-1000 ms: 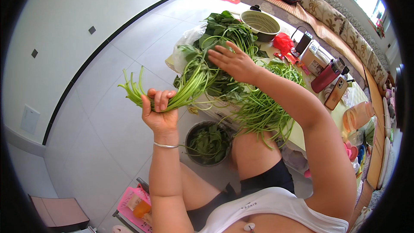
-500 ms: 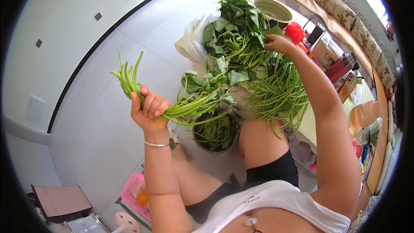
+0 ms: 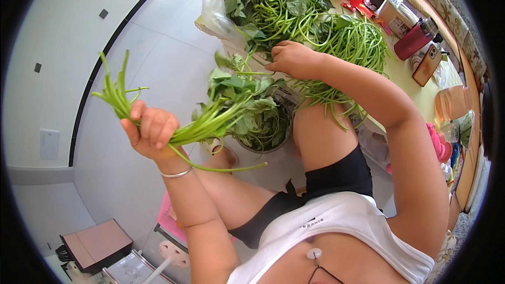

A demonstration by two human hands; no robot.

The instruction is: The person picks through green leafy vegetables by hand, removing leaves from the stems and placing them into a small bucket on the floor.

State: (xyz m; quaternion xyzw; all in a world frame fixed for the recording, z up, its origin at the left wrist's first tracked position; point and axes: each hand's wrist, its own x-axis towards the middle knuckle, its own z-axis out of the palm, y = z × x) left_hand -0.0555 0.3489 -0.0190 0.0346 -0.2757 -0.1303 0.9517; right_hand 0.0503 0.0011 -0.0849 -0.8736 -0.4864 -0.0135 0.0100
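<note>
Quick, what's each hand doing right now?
Left hand: closed, holding stems.
Right hand: partly curled by the greens; can't tell if it's gripping any.

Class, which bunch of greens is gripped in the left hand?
The bunch whose stem ends fan out past the left hand. The leafy pile and long-stemmed heap lie on the table; other greens sit in the bucket.

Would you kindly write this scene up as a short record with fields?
Left grip: closed around a bunch of green stems, leafy ends toward the right
Right grip: beside the leafy pile; whether it holds a stem is unclear
Table: leafy pile, heap of long stems, clear plastic bag, dark red flask, phone
Floor: round container with greens inside
Left wrist: silver-coloured bangle
</note>
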